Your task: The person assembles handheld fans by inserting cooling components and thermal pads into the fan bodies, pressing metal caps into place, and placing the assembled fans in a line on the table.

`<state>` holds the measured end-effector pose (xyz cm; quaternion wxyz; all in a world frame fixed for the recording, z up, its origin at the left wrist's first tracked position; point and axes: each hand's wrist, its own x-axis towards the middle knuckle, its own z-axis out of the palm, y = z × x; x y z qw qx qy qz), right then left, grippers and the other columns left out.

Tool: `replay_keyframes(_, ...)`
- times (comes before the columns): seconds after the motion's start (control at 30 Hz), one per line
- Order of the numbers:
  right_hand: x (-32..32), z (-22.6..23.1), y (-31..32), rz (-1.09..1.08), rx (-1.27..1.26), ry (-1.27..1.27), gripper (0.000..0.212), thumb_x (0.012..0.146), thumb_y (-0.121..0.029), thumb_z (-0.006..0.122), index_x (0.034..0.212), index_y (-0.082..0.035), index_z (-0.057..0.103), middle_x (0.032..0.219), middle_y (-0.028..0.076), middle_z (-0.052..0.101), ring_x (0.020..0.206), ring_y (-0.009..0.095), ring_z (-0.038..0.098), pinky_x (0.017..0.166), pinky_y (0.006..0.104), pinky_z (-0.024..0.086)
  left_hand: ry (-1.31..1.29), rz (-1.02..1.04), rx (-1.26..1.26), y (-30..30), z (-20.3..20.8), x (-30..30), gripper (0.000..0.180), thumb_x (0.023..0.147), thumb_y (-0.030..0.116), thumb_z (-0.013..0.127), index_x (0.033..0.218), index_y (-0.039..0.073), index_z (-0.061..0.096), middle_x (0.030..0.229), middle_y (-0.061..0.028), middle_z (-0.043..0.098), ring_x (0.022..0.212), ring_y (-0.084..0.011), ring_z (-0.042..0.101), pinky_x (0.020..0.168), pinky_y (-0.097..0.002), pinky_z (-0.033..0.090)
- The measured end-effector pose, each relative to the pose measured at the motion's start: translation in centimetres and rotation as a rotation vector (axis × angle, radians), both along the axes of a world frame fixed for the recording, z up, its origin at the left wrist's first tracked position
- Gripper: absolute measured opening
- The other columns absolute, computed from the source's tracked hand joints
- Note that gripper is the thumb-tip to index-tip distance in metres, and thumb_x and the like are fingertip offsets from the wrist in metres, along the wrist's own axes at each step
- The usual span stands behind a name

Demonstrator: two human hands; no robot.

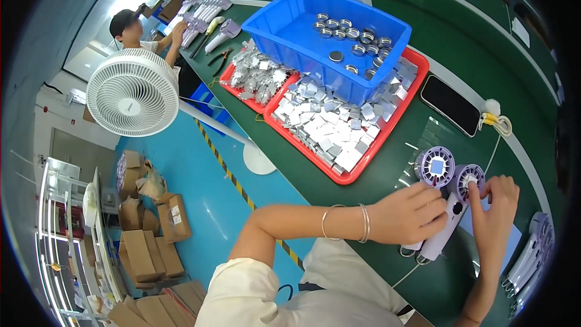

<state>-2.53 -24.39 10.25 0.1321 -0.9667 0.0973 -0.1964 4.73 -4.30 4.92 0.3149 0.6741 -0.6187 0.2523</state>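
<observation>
Two lilac handheld fans lie side by side on the green table, heads up: the left fan and the right fan. My left hand grips the handles of both, fingers curled over them. My right hand rests on the right fan's round head, its index finger pressing on the white centre of that head. The fan handles stick out below my left hand.
A red tray of small silver squares sits ahead, a blue bin of round metal caps resting on it. A black phone, a white cable coil, more lilac fans at right, a white floor fan, another person far left.
</observation>
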Motion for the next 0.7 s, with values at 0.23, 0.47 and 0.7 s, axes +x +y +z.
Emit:
replay_keyframes(0.23, 0.0, 0.9, 0.8, 0.02, 0.023, 0.045, 0.032, 0.083, -0.014, 0.073, 0.071, 0.0, 0.047, 0.072, 0.013, 0.044, 0.075, 0.031, 0.042, 0.07, 0.042, 0.034, 0.115, 0.165, -0.05, 1.5, -1.9, 0.6, 0.029, 0.073, 0.01, 0.077, 0.099, 0.005, 0.064, 0.103, -0.011, 0.057, 0.09, -0.0288, 0.06, 0.073, -0.0392, 0.05)
replay_keyframes(0.47, -0.1, 0.4, 0.8, 0.059, 0.011, 0.051, 0.029, 0.082, -0.013, 0.073, 0.071, 0.0, 0.049, 0.072, 0.012, 0.047, 0.075, 0.031, 0.044, 0.072, 0.0412, 0.035, 0.275, 0.164, -0.077, 1.2, -1.8, 0.3, 0.03, 0.072, 0.006, 0.079, 0.097, 0.005, 0.061, 0.102, -0.0111, 0.057, 0.084, -0.0277, 0.059, 0.071, -0.0379, 0.05)
replay_keyframes(0.7, -0.5, 0.6, 0.8, 0.062, 0.009, 0.071, 0.03, 0.082, -0.014, 0.073, 0.071, 0.0, 0.049, 0.073, 0.012, 0.046, 0.075, 0.03, 0.044, 0.073, 0.0418, 0.035, 0.366, 0.177, -0.065, 1.2, -1.7, 0.5, 0.025, 0.078, 0.002, 0.075, 0.098, 0.004, 0.061, 0.103, -0.0111, 0.057, 0.078, -0.0245, 0.062, 0.069, -0.0349, 0.053)
